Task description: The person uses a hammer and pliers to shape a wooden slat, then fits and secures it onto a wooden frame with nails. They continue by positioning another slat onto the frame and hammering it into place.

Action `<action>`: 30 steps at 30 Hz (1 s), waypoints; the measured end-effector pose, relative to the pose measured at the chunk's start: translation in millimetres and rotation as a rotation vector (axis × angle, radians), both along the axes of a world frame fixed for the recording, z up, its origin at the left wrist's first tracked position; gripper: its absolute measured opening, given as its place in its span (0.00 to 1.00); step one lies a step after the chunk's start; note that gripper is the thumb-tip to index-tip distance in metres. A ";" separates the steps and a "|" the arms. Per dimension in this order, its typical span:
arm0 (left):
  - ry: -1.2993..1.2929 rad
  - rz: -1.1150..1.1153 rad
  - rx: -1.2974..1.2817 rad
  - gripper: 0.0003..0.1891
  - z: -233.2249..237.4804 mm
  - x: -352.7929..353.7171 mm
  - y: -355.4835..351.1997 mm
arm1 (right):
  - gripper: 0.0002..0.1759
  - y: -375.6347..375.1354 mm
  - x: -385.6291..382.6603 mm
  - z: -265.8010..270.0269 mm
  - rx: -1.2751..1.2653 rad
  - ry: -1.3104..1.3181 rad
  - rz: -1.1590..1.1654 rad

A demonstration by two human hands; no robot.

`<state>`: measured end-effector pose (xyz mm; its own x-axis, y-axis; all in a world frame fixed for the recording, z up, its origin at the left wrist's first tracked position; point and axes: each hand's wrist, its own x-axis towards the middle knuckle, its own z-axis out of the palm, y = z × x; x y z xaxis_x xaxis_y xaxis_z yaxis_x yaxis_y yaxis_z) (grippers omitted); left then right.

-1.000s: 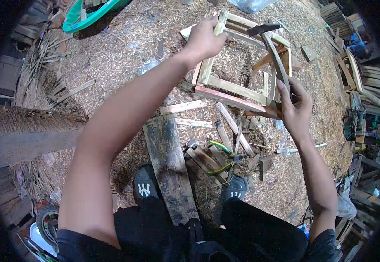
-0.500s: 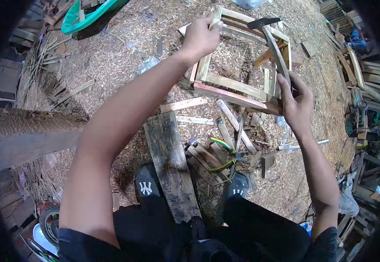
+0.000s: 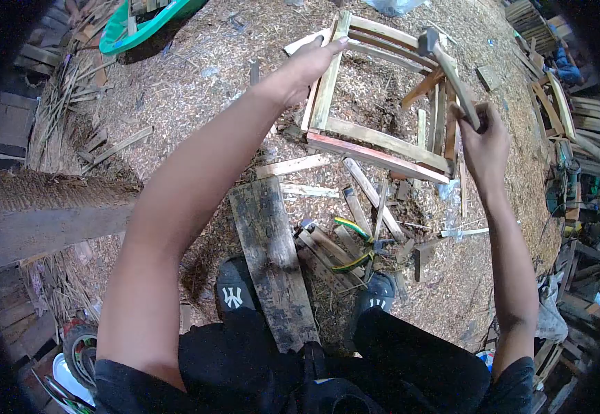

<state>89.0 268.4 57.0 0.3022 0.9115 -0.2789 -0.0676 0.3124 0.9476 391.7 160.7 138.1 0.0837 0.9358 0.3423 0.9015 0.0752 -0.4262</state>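
Note:
A rectangular frame of thin wooden slats (image 3: pixel 383 141) is held up above the ground, with a reddish lower edge and a short brown piece (image 3: pixel 423 88) inside its right part. My left hand (image 3: pixel 308 69) is closed on the frame's left side, its thumb along the slat and its other fingers partly hidden behind. My right hand (image 3: pixel 485 141), by the frame's right side, is wrapped round the handle of a hammer (image 3: pixel 460 86). The hammer's dark head is up near the frame's top right corner.
A worn plank (image 3: pixel 269 255) slopes between my shoes. Wood offcuts and a tool with yellow-green handles (image 3: pixel 352 262) lie near my right foot. A thick beam (image 3: pixel 52 221) is at left, a green tub (image 3: pixel 145 31) at upper left, stacked wood (image 3: pixel 593 131) at right.
The hammer has swung, its head now turned and further right. My right hand has moved slightly right, off the frame's lower right corner. My left hand has shifted slightly down and left.

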 end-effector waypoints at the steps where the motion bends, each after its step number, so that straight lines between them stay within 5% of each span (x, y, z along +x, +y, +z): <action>1: -0.012 -0.001 -0.006 0.47 -0.3 1.0 -3.4 | 0.18 5.5 4.8 -3.9 -0.001 0.001 -0.003; 5: 0.099 0.030 -0.054 0.49 23.1 6.7 -29.0 | 0.23 12.1 3.6 -28.5 -0.104 -0.006 -0.097; 7: 0.074 0.041 -0.063 0.49 25.7 7.9 -35.2 | 0.25 8.3 -5.7 -36.1 -0.109 0.214 -0.121; 15: -0.027 0.088 -0.113 0.49 27.0 13.5 -42.6 | 0.19 16.0 21.3 -46.1 -0.170 0.404 -0.065; 27: 0.137 0.250 -0.140 0.46 13.7 13.4 -63.8 | 0.19 -4.8 7.6 -47.0 -0.175 0.260 -0.072; 30: 0.400 0.212 0.019 0.51 -17.2 4.3 -37.9 | 0.20 -4.5 8.0 -45.3 -0.198 0.252 -0.082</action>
